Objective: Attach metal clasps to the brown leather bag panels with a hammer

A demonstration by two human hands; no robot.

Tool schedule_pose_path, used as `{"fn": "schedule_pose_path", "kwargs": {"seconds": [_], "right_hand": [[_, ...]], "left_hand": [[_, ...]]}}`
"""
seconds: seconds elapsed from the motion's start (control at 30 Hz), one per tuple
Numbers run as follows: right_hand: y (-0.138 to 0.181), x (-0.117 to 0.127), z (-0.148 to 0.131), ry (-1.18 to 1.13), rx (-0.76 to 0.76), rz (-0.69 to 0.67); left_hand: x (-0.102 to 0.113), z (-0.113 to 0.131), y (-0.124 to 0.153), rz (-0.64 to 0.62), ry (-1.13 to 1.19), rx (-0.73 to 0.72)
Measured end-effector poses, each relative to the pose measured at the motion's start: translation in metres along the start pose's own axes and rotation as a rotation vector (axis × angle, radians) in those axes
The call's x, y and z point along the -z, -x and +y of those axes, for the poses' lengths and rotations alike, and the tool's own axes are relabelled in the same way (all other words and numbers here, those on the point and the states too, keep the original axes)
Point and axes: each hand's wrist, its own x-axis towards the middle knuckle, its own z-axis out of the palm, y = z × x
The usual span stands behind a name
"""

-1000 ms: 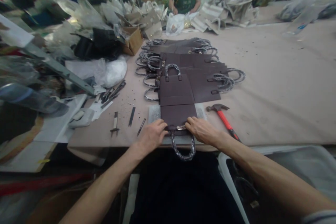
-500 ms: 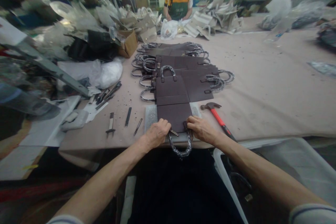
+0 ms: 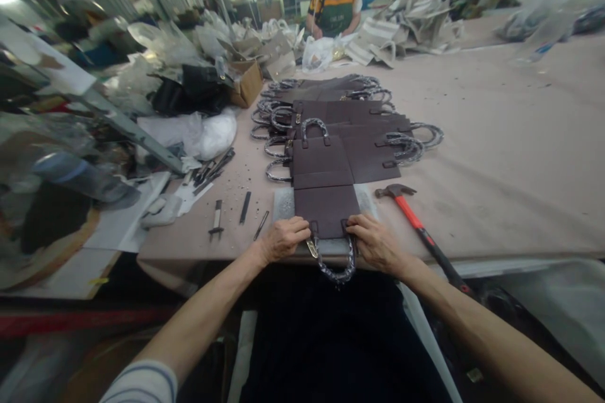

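Note:
A dark brown bag panel [image 3: 326, 209] lies on a grey metal plate [image 3: 284, 203] at the table's near edge, its wrapped handle [image 3: 336, 266] hanging over the edge. My left hand [image 3: 283, 237] is closed at the panel's near left corner, fingers pinched on its edge next to a small metal fitting [image 3: 312, 248]. My right hand [image 3: 377, 240] is closed on the near right corner by the handle's tab. A row of similar brown panels [image 3: 345, 138] with wrapped handles stretches away behind it.
A red-handled hammer [image 3: 418, 223] lies right of the panel. Punches and small tools [image 3: 246, 211] lie to the left, beyond them white bags, a cardboard box [image 3: 248, 79] and clutter. A person in a green vest [image 3: 336, 0] works at the far end.
Both hands shifted slightly along the panel's near edge; the metal fitting that lay centred on the panel a second ago now hangs at the left by the handle.

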Motion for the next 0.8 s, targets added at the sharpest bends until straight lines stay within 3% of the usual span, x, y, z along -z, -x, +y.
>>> {"fn": "schedule_pose_path", "kwargs": {"seconds": [0.3, 0.53, 0.7, 0.8], "right_hand": [[0.004, -0.004, -0.011, -0.146, -0.077, 0.102], [0.005, -0.011, -0.012, -0.14, -0.105, 0.143], [0.003, -0.012, -0.016, -0.116, -0.123, 0.17], [0.001, -0.016, -0.016, -0.087, -0.14, 0.205]], "left_hand": [[0.009, -0.006, -0.003, -0.116, 0.129, 0.094], [-0.002, 0.004, 0.0, -0.005, 0.123, 0.162], [-0.009, 0.029, 0.012, 0.189, 0.158, 0.395], [-0.008, 0.035, 0.03, 0.284, 0.09, 0.672]]}}
